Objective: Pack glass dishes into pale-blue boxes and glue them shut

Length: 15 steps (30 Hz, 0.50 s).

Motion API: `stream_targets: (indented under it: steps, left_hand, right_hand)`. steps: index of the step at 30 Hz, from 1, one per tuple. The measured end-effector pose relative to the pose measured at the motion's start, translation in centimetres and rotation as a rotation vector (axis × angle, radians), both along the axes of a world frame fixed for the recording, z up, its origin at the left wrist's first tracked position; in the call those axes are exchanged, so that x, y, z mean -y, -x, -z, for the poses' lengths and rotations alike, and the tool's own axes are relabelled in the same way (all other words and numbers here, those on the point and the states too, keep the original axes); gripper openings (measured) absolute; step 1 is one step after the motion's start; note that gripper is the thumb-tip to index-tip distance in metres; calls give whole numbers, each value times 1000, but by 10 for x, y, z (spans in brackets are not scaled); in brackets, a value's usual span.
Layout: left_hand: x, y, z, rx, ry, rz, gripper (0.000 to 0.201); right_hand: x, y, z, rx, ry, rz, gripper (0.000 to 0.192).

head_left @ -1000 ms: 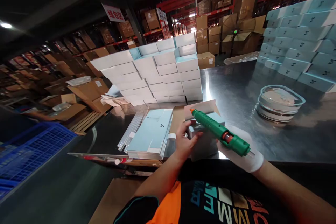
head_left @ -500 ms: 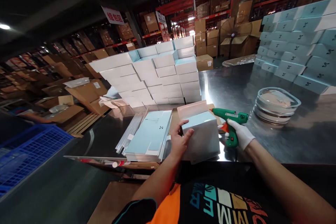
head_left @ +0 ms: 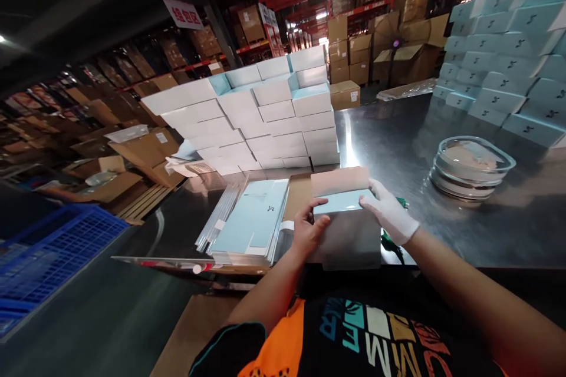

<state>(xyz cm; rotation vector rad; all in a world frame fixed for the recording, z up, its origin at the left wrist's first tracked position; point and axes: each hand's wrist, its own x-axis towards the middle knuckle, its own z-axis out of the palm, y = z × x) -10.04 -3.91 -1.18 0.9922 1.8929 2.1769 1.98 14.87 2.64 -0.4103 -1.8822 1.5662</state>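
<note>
A pale blue and white carton (head_left: 349,238) stands at the table's front edge, with a flap (head_left: 340,179) raised on its far side. My bare left hand (head_left: 308,225) grips its left side, thumb on the near face and fingers over the top edge. On the right, my white-gloved right hand (head_left: 392,212) holds the carton's upper right corner, its thumb on the blue top. Mostly hidden behind that hand, a green glue gun (head_left: 391,247) lies on the table. Left of the carton is a stack of flat light blue cartons (head_left: 252,215).
A wall of white cartons (head_left: 274,123) rises behind the work spot; more blue cartons (head_left: 508,59) are piled at the right. Round clear containers (head_left: 473,168) sit on the metal table (head_left: 451,235). A blue crate (head_left: 57,259) is at the left, below the table.
My right hand has let go of the glue gun, which now lies on the table, and has moved left onto the carton. My left hand still holds the carton.
</note>
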Motion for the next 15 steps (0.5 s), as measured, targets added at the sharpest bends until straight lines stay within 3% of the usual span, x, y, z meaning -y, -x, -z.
stream_targets:
  steps: [3, 6, 9, 15]
  left_hand:
    - [-4, 2, 0, -50, -29, 34, 72]
    - [-7, 5, 1, -81, -163, 27, 67]
    - [-6, 9, 0, -114, -278, 59, 63]
    - [11, 18, -13, -529, -76, 300, 37]
  right_hand:
    - [3, 4, -2, -23, -11, -64, 53]
    - [-5, -4, 2, -75, -106, -140, 64]
    - [-9, -16, 5, -97, -223, -172, 55]
    - [-4, -35, 1, -48, -350, -352, 27]
